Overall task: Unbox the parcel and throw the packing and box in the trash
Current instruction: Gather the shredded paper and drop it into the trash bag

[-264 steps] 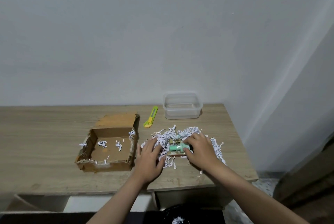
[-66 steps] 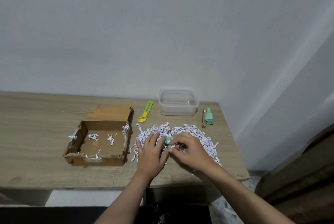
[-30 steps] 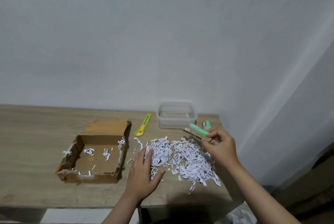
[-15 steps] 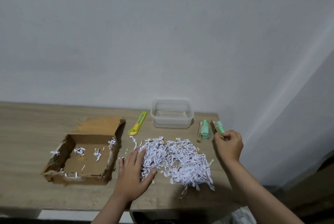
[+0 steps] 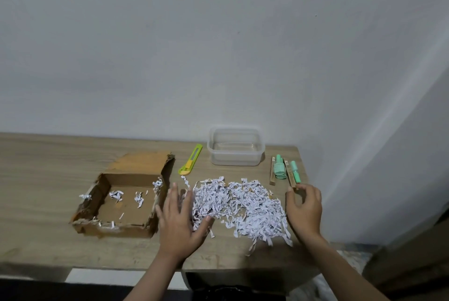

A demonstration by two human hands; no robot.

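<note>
An opened cardboard box (image 5: 121,203) sits on the wooden table (image 5: 36,179), with a few white paper shreds inside. A pile of white shredded paper (image 5: 240,206) lies to its right. My left hand (image 5: 178,220) rests flat and open at the pile's left edge, fingers spread. My right hand (image 5: 303,208) hovers open at the pile's right edge, holding nothing. Just beyond it lie two mint-green items on wooden strips: one (image 5: 279,170) and a thinner one (image 5: 294,171).
A yellow-green box cutter (image 5: 191,161) lies behind the pile, beside a clear plastic container (image 5: 235,146) at the wall. The table's right edge is close to my right hand. A dark bin (image 5: 230,293) shows below the table's front edge.
My right hand set the second green item down beside the first, let go and drew back to the pile's right edge. My left hand stayed at the pile.
</note>
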